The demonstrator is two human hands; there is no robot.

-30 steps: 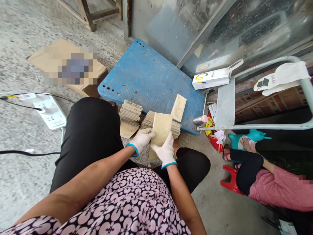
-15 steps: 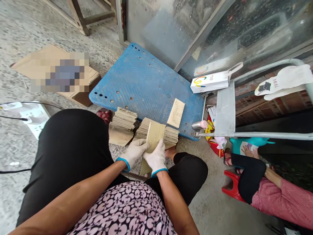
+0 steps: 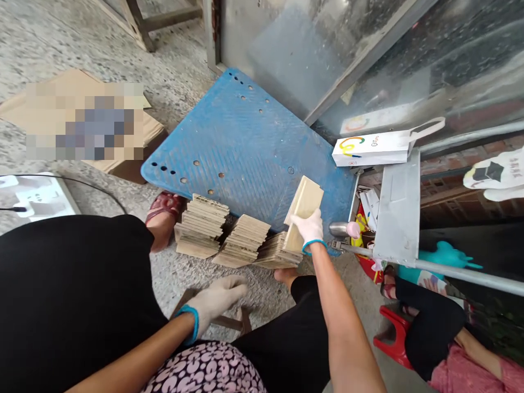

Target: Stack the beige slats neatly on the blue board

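fingers of right hand (image 3: 310, 226): closed on pale board (image 3: 311, 197), thumb along one side
board position: at the blue pallet (image 3: 245, 147), over a second board (image 3: 297, 199), edges offset; near end overlaps the right stack (image 3: 274, 252) in view, contact unclear
fingers of left hand (image 3: 213, 299): loosely extended, nothing visible in them, above the concrete floor (image 3: 180, 273)
other stacks: left stack (image 3: 204, 215) and middle stack (image 3: 244, 237), along the pallet's near edge
flask (image 3: 339, 228): near right hand

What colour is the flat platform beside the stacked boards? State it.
The platform is blue; it shows best in the head view.
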